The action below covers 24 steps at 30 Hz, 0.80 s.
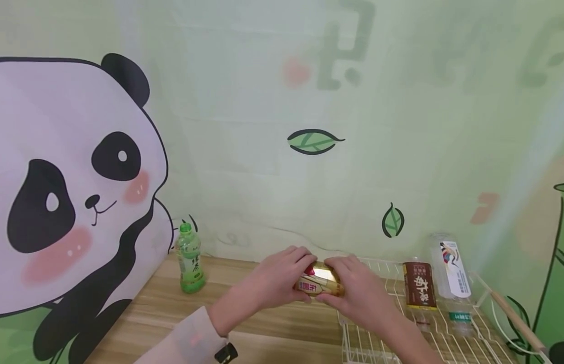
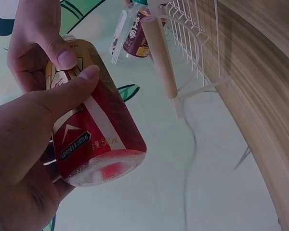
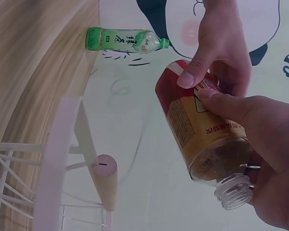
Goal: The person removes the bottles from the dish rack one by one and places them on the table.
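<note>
Both hands hold a plastic drink bottle (image 1: 319, 285) above the table, lying sideways between them. Its label is gold toward the neck and red toward the base, as the left wrist view of the bottle (image 2: 98, 120) shows. My left hand (image 1: 286, 275) grips the base half, thumb across the label. My right hand (image 1: 361, 290) grips the neck half, its thumb close to the left thumb. The bottle's mouth (image 3: 233, 192) has no cap on it and points away from the left hand. Fingers behind the bottle are partly hidden.
A green tea bottle (image 1: 191, 268) stands at the table's back left. On the right, a white wire basket (image 1: 364, 341) with a wooden handle (image 1: 516, 316) holds a brown-labelled bottle (image 1: 419, 285) and a clear bottle (image 1: 451, 273). A panda-printed cloth (image 1: 245, 177) hangs behind the wooden table (image 1: 282, 323).
</note>
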Motion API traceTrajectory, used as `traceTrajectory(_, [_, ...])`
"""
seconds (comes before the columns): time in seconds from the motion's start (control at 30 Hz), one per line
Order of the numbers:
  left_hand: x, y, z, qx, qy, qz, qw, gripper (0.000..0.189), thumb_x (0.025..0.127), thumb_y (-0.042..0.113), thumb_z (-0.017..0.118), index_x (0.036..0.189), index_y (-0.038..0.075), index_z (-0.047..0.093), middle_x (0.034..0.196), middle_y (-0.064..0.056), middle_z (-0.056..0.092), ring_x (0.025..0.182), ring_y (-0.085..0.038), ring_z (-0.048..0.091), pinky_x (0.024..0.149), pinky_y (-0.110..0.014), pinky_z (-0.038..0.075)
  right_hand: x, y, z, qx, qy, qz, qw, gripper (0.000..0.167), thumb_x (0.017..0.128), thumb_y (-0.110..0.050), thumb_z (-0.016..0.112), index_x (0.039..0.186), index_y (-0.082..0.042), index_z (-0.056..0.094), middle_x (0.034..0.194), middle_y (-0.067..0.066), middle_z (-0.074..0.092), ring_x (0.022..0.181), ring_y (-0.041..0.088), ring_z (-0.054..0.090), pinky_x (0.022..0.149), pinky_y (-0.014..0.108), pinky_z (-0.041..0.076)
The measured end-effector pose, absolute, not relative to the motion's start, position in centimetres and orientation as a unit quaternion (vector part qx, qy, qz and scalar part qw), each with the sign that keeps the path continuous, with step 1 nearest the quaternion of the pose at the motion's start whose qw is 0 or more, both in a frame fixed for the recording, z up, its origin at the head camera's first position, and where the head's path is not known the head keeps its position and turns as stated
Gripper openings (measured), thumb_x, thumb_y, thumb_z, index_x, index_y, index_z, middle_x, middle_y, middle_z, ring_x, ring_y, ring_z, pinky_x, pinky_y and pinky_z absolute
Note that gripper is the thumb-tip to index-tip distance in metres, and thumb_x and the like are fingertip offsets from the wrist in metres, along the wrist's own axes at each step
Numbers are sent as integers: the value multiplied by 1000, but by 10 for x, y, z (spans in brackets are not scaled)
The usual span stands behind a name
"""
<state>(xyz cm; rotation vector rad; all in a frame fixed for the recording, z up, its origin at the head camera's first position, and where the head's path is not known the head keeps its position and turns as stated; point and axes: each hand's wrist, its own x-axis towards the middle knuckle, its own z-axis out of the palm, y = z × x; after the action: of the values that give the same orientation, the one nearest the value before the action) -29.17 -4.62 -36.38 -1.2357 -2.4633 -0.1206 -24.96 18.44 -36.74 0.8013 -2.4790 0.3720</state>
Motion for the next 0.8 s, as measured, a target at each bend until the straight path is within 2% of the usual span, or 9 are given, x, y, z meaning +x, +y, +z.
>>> traceTrajectory(0.2, [-294,-52,-367,-439,-878,-41,187,79,89,49,84,148,6,53,141,-4,58,128,-20,56,106,-30,53,-249,189,-371,311,-907,132,251,73,83,-48,90,137,-7,64,133,8,68,120,26,65,92,44,61])
traceTrajectory(0.43, [-297,-67,-369,-422,-884,-59,192,79,88,43,87,148,6,53,142,-4,57,130,-22,55,108,-34,53,-249,198,-367,323,-904,161,229,81,88,-50,85,148,-4,56,144,12,61,133,31,57,107,52,54])
traceTrajectory(0.7, [-303,-90,-369,-390,-894,-101,195,79,87,37,90,149,5,52,144,-4,55,131,-23,53,106,-37,55,-243,224,-337,279,-917,191,214,82,93,-54,79,155,-8,49,151,14,54,139,37,52,107,60,51])
traceTrajectory(0.8, [-305,-99,-369,-384,-890,-131,205,79,86,32,92,149,4,52,142,-5,55,130,-24,54,104,-37,56,-241,238,-329,259,-918,202,220,82,93,-51,80,156,-9,47,153,13,52,141,39,50,106,63,50])
